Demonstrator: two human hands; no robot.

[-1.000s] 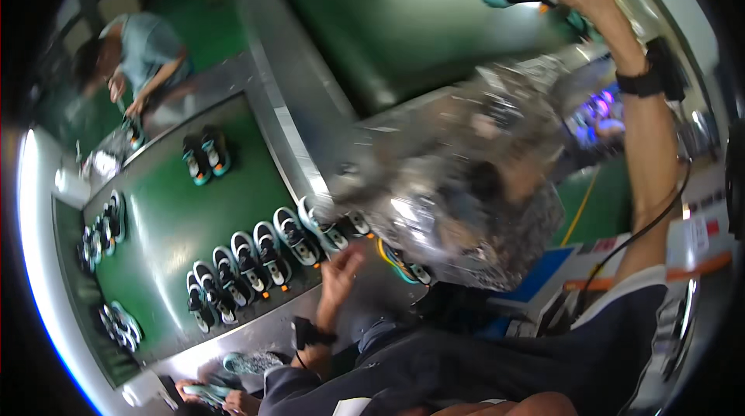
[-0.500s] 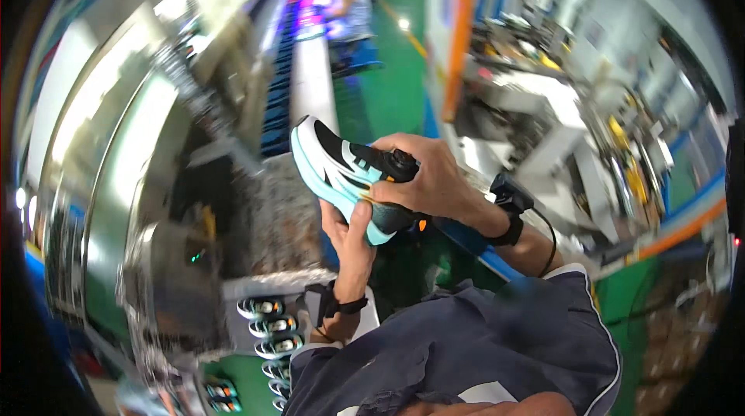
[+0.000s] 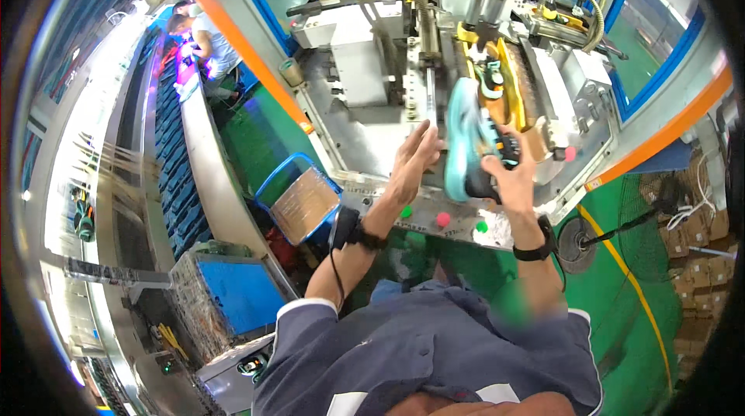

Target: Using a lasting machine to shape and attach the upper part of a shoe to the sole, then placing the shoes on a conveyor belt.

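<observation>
A sneaker [image 3: 462, 140] with a light turquoise sole and dark upper hangs upright, toe pointing away from me, slightly blurred. My right hand [image 3: 514, 171] grips it around the collar at the heel end. To the left of the sole, my left hand [image 3: 417, 158] is raised with its fingers stretched out, holding nothing. Just beyond the sneaker lies the press machine's fixture with yellow side pads [image 3: 512, 82]. Another black and turquoise shoe [image 3: 490, 78] sits between those pads, partly hidden by the one I hold.
The machine's front edge carries green [image 3: 481, 227] and red [image 3: 442, 219] buttons. An orange frame post [image 3: 233, 36] rises at left. A blue-framed stool [image 3: 305, 205] stands beside a conveyor [image 3: 221, 199]. Farther off, a co-worker [image 3: 209, 43] sits. Cartons [image 3: 698, 284] are stacked at right.
I have turned right, from the conveyor side to the press machine. The left hand has let go of the sneaker, which the right hand now carries alone over the machine's front.
</observation>
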